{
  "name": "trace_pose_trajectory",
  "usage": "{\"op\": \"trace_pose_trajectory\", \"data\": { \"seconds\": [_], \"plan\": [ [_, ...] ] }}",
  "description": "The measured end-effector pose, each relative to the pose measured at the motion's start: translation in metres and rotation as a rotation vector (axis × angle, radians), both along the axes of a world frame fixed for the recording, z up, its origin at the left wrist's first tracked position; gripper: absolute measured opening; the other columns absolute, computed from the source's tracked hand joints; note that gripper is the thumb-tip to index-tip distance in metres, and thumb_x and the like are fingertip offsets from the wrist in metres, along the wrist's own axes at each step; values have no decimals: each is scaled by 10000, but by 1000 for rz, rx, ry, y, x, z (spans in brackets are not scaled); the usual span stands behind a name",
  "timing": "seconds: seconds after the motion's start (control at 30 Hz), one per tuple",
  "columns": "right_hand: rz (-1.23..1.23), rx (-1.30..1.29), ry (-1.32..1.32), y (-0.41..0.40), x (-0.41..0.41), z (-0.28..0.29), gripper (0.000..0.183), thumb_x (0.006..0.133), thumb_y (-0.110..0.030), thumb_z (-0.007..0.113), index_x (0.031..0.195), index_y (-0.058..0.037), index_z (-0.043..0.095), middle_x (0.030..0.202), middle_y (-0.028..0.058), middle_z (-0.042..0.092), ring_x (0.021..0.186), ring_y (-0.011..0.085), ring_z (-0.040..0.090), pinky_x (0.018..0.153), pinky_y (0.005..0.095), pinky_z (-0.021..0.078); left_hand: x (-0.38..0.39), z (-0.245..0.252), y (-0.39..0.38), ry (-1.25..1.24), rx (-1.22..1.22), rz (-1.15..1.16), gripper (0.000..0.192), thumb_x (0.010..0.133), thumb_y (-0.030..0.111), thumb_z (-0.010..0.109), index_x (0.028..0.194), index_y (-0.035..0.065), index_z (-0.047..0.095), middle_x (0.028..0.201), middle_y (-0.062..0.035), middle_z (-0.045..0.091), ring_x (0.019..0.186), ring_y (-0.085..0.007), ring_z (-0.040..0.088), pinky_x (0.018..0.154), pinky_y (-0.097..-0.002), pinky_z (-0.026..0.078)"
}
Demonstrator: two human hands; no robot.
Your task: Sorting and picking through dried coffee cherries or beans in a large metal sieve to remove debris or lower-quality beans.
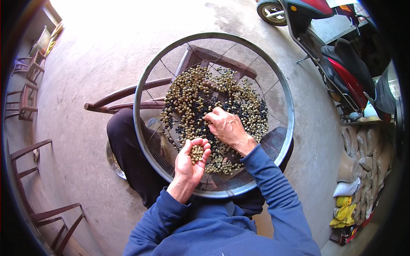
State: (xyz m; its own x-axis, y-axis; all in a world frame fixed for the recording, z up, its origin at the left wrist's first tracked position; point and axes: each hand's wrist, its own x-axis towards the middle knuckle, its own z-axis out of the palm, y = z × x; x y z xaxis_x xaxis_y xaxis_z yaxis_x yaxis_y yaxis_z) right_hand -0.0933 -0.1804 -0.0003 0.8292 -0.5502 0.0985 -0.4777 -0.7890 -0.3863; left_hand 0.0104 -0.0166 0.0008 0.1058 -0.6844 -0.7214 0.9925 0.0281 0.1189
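A large round wire-mesh sieve [144, 156] with a grey rim rests over the person's lap and a wooden chair. Pale green-brown beans [189, 92] and smaller black ones [200, 110] lie mixed on its mesh. Palm up near the sieve's lower edge, my left hand [191, 160] is cupped round a small heap of pale beans [197, 153]. Up and to the right of it, my right hand [227, 126] reaches down to the beans at the middle, thumb and fingertips pinched together; whether a bean is between them cannot be seen.
Under the sieve stands a dark wooden chair [109, 100]. A metal bowl [113, 163] is on the concrete floor beside the left knee. More wooden chairs [28, 102] line the left side. At right are a red and black scooter [349, 76] and stacked filled bags [368, 166].
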Motion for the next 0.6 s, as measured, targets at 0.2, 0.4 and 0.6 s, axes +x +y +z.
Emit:
{"op": "trace_pose_trajectory", "data": {
  "seconds": [0.2,0.4,0.6],
  "plan": [
    [42,-5,48,-1,2,-2,94,884,-144,698,972,-120,678,912,72,611,791,299,696,676,419,590,1,-2,1,-6,-11,5,389,1108,328,441,1107,-13,630,1067,-146,702,943,-247,703,824,-346,635],
    [-28,80,-36,0,-4,5,82,899,-142,685,938,-79,652,930,102,618,829,309,680,722,420,579,0,-4,2,5,-7,15,401,1111,330,430,1120,-20,625,1078,-154,698,948,-255,702,829,-352,636],
    [-32,255,-237,33,-14,67,67,886,-96,684,898,-45,642,916,122,621,825,300,660,703,395,563,-3,-12,1,-18,-44,11,411,1112,342,420,1130,-12,627,1084,-138,698,978,-249,696,880,-383,617]
  ]
}}
